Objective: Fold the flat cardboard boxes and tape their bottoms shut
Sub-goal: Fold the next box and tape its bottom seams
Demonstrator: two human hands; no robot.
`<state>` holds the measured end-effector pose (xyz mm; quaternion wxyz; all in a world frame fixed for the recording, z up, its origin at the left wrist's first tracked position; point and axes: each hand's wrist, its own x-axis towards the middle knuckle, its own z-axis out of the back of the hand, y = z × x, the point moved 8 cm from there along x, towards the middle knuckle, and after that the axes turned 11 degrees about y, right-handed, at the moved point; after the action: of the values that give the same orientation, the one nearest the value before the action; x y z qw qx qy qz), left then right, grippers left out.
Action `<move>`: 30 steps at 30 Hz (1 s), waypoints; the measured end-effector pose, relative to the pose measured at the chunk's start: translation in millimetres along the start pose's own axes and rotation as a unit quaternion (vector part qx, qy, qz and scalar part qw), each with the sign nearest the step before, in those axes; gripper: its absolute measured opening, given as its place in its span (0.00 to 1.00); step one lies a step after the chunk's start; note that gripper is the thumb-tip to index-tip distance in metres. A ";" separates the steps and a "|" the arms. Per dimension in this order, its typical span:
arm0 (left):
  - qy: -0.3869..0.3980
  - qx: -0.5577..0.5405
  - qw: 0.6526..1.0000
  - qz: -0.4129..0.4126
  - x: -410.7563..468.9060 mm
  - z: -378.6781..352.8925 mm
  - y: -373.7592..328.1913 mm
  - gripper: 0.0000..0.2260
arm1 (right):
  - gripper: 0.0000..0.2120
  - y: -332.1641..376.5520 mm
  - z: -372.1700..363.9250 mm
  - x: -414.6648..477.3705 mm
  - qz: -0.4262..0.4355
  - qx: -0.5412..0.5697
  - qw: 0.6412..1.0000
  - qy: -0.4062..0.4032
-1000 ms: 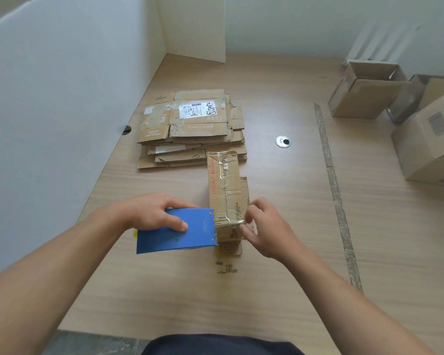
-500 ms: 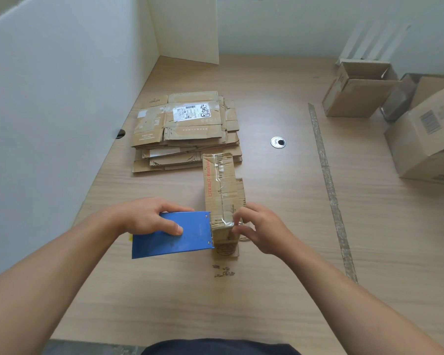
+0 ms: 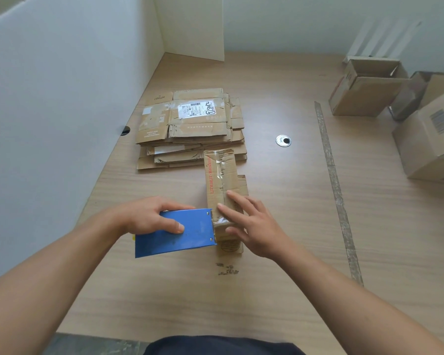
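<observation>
Left hand (image 3: 149,216) grips blue tape dispenser (image 3: 174,233) against narrow folded cardboard box (image 3: 222,185); right hand (image 3: 251,226) rests flat-fingered on it.

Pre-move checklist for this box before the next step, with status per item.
1. Left hand grips the blue tape dispenser: ok.
2. Dispenser's front edge against the small box: ok.
3. Right hand lies with straight fingers on the box, steadying it: ok.
4. Tape runs along the box top: ok.
5. Tape cut free from the dispenser: cannot tell.
6. Box's far end apart from the stack of flat boxes: cannot tell.
</observation>
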<state>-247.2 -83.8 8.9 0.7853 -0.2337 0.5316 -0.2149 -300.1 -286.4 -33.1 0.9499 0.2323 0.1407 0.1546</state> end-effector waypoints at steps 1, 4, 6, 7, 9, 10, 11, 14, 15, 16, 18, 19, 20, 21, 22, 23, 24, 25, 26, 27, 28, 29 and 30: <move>0.001 -0.001 1.000 -0.006 0.4 -1.3 0.1 0.24 | 0.28 -3.3 -1.5 -1.4 0.003 0.011 1.000 -0.024; -0.002 -0.005 1.000 -0.010 3.9 -2.9 0.1 0.25 | 0.34 -12.8 -6.8 -1.9 -0.005 0.058 0.998 -0.035; -0.003 -0.014 1.000 -0.013 3.9 -1.6 1.1 0.24 | 0.34 -16.6 -8.2 -1.4 0.004 0.073 0.996 -0.045; -0.004 -0.018 1.000 -0.016 1.9 -0.8 1.7 0.23 | 0.32 -18.1 -7.1 -1.6 0.009 0.081 0.995 -0.062; -0.007 -0.026 0.999 -0.023 -6.1 2.9 3.0 0.22 | 0.28 -21.5 -5.5 -1.4 0.025 0.082 0.992 -0.096; -0.005 -0.028 0.999 -0.026 -11.7 4.5 3.3 0.21 | 0.27 -22.9 -6.5 -1.0 0.031 0.082 0.991 -0.106; 0.002 -0.026 0.999 -0.026 -17.8 6.1 4.9 0.21 | 0.27 -23.7 -7.5 -0.7 0.034 0.083 0.989 -0.114; 0.017 -0.015 1.000 0.003 -36.7 12.0 20.1 0.18 | 0.26 -23.7 -8.1 -0.7 0.042 0.101 0.987 -0.122; 0.019 -0.012 1.000 0.012 -41.4 13.9 25.9 0.19 | 0.26 -23.7 -8.9 -1.0 0.045 0.103 0.986 -0.124; 0.019 -0.011 1.000 0.021 -44.2 15.7 29.6 0.19 | 0.26 -23.3 -9.3 -0.5 0.045 0.104 0.986 -0.124; 0.012 0.000 0.999 0.044 -43.9 17.2 33.6 0.17 | 0.25 -23.0 -11.7 0.0 0.038 0.116 0.985 -0.118; 0.009 0.012 0.998 0.055 -40.2 17.6 34.9 0.17 | 0.25 -22.8 -12.2 -0.1 0.035 0.123 0.985 -0.114; 0.006 0.020 0.998 0.063 -34.3 16.9 36.0 0.18 | 0.25 -22.3 -12.3 -0.2 0.032 0.132 0.985 -0.108; 0.000 0.023 0.997 0.071 -27.3 16.0 37.3 0.20 | 0.25 -22.0 -11.8 -0.4 0.030 0.141 0.985 -0.099; -0.007 0.025 0.997 0.077 -20.3 14.2 37.7 0.20 | 0.24 -21.8 -11.5 -0.6 0.026 0.151 0.984 -0.089; -0.014 0.028 0.996 0.081 -14.0 12.1 36.0 0.19 | 0.23 -21.5 -11.3 -0.9 0.022 0.159 0.984 -0.080; -0.022 0.033 0.996 0.084 -8.3 10.6 32.9 0.17 | 0.23 -20.9 -11.1 -1.0 0.019 0.166 0.983 -0.074; -0.030 0.041 0.995 0.086 -3.5 9.2 29.0 0.16 | 0.22 -20.2 -11.0 -1.0 0.017 0.173 0.982 -0.068; -0.037 0.051 0.994 0.088 0.8 8.8 24.6 0.15 | 0.22 -19.5 -11.2 -0.8 0.015 0.180 0.982 -0.064; -0.043 0.062 0.993 0.088 4.7 8.7 19.6 0.16 | 0.22 -19.0 -11.2 -0.6 0.013 0.186 0.981 -0.062; -0.047 0.069 0.993 0.086 8.7 8.6 14.4 0.16 | 0.22 -18.5 -10.9 -0.8 0.013 0.189 0.980 -0.061; -0.049 0.074 0.993 0.084 12.6 8.6 9.8 0.16 | 0.21 -17.9 -10.4 -1.0 0.011 0.192 0.980 -0.059; -0.048 0.081 0.992 0.081 15.9 8.5 5.0 0.16 | 0.21 -17.6 -10.2 -1.0 0.009 0.195 0.979 -0.055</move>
<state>-233.4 -88.0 -3.0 0.8411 -0.1357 0.4914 -0.1809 -300.4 -297.6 -50.2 0.8913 0.4226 0.1135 0.1192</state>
